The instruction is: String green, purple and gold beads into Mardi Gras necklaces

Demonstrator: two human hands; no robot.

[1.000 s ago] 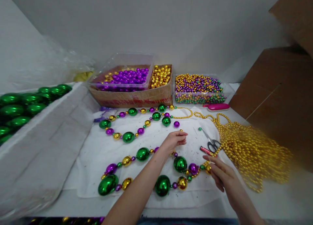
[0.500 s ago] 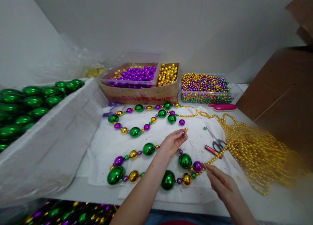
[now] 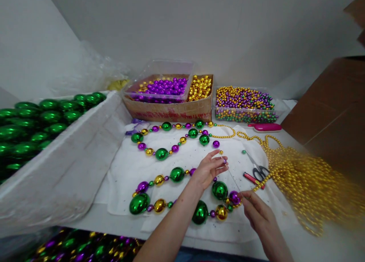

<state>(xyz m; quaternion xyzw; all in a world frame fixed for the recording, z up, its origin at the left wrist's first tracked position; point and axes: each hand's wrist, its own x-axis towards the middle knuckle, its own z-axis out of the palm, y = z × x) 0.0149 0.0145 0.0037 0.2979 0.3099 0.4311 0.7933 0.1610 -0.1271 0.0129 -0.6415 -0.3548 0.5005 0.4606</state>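
My left hand (image 3: 209, 169) is over the white cloth, its fingers around a small purple bead (image 3: 224, 161). A thin, pale, taut string (image 3: 234, 181) slants from that bead down to my right hand (image 3: 258, 208), whose thumb and fingers are pinched on it. Just past my left fingertips is a small gold bead (image 3: 221, 152); whether it is on the string I cannot tell. Beneath my hands lies a necklace of large green (image 3: 200, 212), gold and purple beads, partly hidden by my left forearm. Its big purple bead (image 3: 235, 197) sits beside my right fingertips.
Behind lies another beaded necklace (image 3: 162, 154), near a loose purple bead (image 3: 216, 144) and a green bead (image 3: 243, 152). Scissors (image 3: 260, 172), a red-handled cutter (image 3: 253, 179) and gold bead chains (image 3: 308, 186) lie right. Bead bins (image 3: 246, 115) stand behind; a foam box (image 3: 65, 170) stands left.
My left fingers have spread somewhat around the small purple bead, which now shows more. My right hand keeps its pinch on the string. The whole view has shifted slightly.
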